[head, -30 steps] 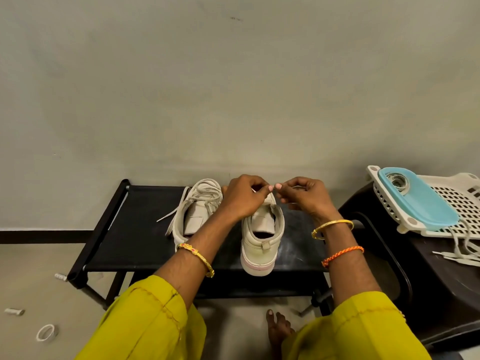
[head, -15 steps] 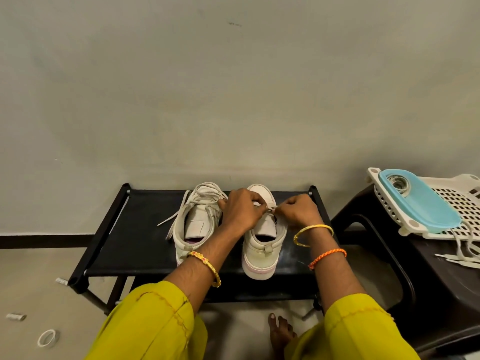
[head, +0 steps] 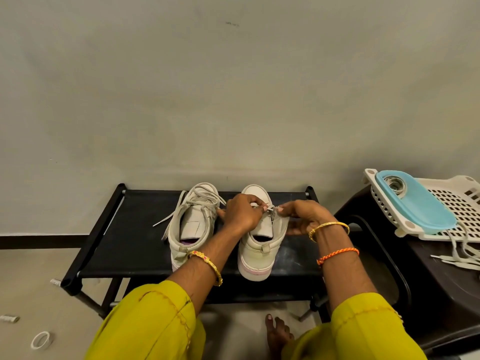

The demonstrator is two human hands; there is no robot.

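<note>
Two off-white sneakers stand side by side on a black shoe rack [head: 130, 245], toes toward the wall. The left sneaker [head: 192, 224] is laced, with loose lace ends trailing to its left. Over the right sneaker [head: 257, 255], my left hand [head: 242, 213] and my right hand [head: 302, 216] meet above its tongue. Each hand pinches the end of a thin pale shoelace [head: 271, 209] between thumb and fingertips. My right hand's lower fingers rest against the shoe's right side. The shoe's eyelets are hidden under my hands.
A dark plastic stool [head: 426, 289] stands at the right, bearing a white perforated basket [head: 465, 203], a light blue lid [head: 418, 203] and loose laces [head: 462, 255]. A tape roll [head: 41, 340] and a small metal piece [head: 9, 319] lie on the floor. My bare foot [head: 278, 333] is below the rack.
Both hands have lowered from above the right sneaker down onto its tongue, still pinching the lace between them. The view has tilted slightly, so the rack sits lower.
</note>
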